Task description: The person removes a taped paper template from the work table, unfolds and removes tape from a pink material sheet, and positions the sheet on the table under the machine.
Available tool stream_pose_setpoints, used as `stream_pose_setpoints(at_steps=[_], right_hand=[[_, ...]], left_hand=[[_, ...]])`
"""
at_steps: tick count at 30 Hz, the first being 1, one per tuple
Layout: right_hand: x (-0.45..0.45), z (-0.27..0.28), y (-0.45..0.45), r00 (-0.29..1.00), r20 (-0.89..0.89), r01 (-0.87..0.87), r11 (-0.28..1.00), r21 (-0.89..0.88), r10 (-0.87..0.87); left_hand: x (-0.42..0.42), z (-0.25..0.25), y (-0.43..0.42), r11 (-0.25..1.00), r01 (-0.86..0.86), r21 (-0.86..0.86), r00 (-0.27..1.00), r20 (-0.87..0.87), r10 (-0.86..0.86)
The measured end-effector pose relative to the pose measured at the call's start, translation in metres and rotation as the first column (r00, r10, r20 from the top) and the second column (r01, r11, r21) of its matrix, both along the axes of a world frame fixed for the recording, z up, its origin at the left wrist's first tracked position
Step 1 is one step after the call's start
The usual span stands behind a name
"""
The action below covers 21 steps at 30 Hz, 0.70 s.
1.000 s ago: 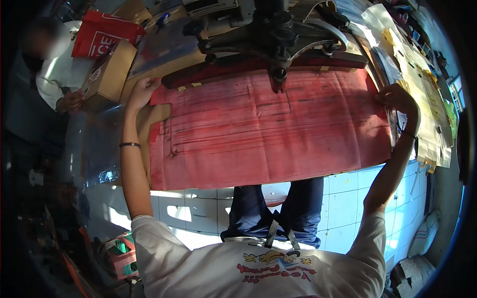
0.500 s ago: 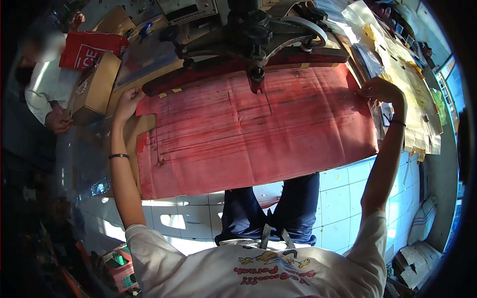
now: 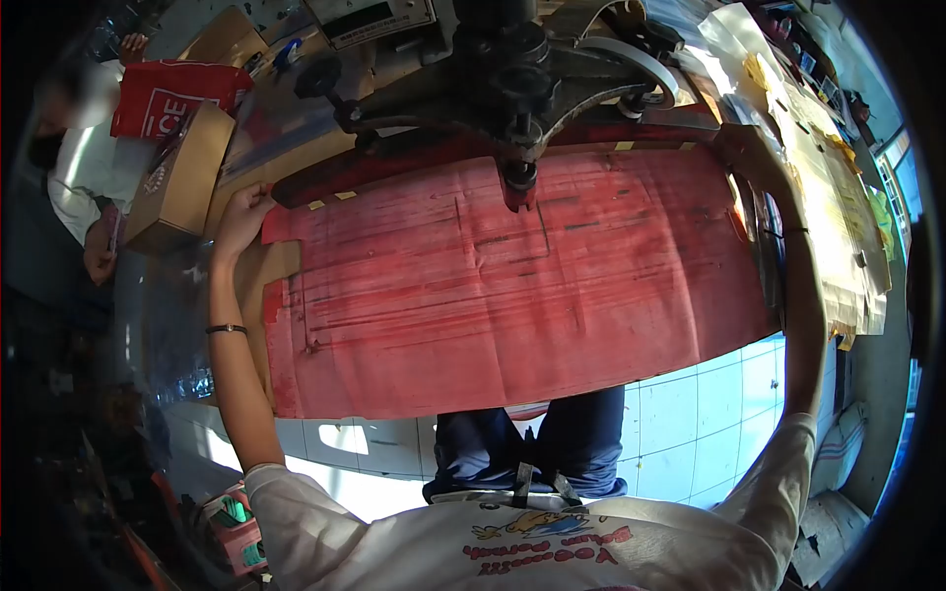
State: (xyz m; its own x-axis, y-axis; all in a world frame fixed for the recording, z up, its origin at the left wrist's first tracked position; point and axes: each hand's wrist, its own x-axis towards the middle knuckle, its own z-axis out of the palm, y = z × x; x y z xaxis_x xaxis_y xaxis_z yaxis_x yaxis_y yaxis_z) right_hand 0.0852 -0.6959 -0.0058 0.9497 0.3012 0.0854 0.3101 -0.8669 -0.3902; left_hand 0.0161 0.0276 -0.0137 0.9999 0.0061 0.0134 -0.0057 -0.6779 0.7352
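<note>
A large red sheet [image 3: 493,295], creased and streaked with dark lines, lies in front of me under a dark metal machine arm [image 3: 512,89]. A long dark red bar [image 3: 394,167] crosses the sheet's far edge, with small yellow tape pieces along it. At the far left corner of the sheet, my left hand [image 3: 243,217] has its fingers closed at the bar's end. My right hand [image 3: 751,153] is at the far right corner, by the bar's other end; its fingers are dark and partly hidden there.
A person's hand [image 3: 100,248] is at the left, near a cardboard box [image 3: 182,182] and a red bag [image 3: 177,98]. Yellowish sheets [image 3: 838,217] are piled on the right. A red crate [image 3: 236,537] stands at lower left.
The near edge of the sheet appears lower. My right hand has shifted from the sheet's right side up towards the bar's end. My left hand stays at the far left corner.
</note>
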Motion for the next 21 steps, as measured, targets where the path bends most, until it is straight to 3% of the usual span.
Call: stream_pose_setpoints(at_steps=[9, 13, 16, 19, 21], right_hand=[[0.002, -0.005, -0.003, 0.913, 0.354, -0.193, 0.979, -0.066, 0.204], [-0.007, 0.004, 0.006, 0.990, 0.127, -0.068, 0.998, -0.013, 0.069], [-0.007, 0.005, 0.007, 0.997, 0.078, -0.017, 0.998, -0.054, 0.021], [-0.004, 0.000, 0.005, 0.985, 0.170, 0.000, 0.998, -0.063, 0.010], [-0.006, 0.002, 0.005, 0.990, 0.140, 0.011, 0.999, -0.037, -0.005]], left_hand=[[-0.002, 0.000, -0.006, 1.000, -0.016, -0.022, 1.000, -0.021, 0.016], [0.002, -0.004, -0.001, 0.997, -0.012, -0.070, 1.000, -0.021, 0.011], [0.001, -0.004, -0.002, 0.995, -0.023, -0.096, 0.999, -0.035, 0.020], [0.002, -0.004, -0.002, 0.994, 0.009, -0.113, 0.999, -0.032, -0.012], [0.001, -0.003, -0.005, 0.995, 0.003, -0.098, 1.000, -0.026, -0.006]])
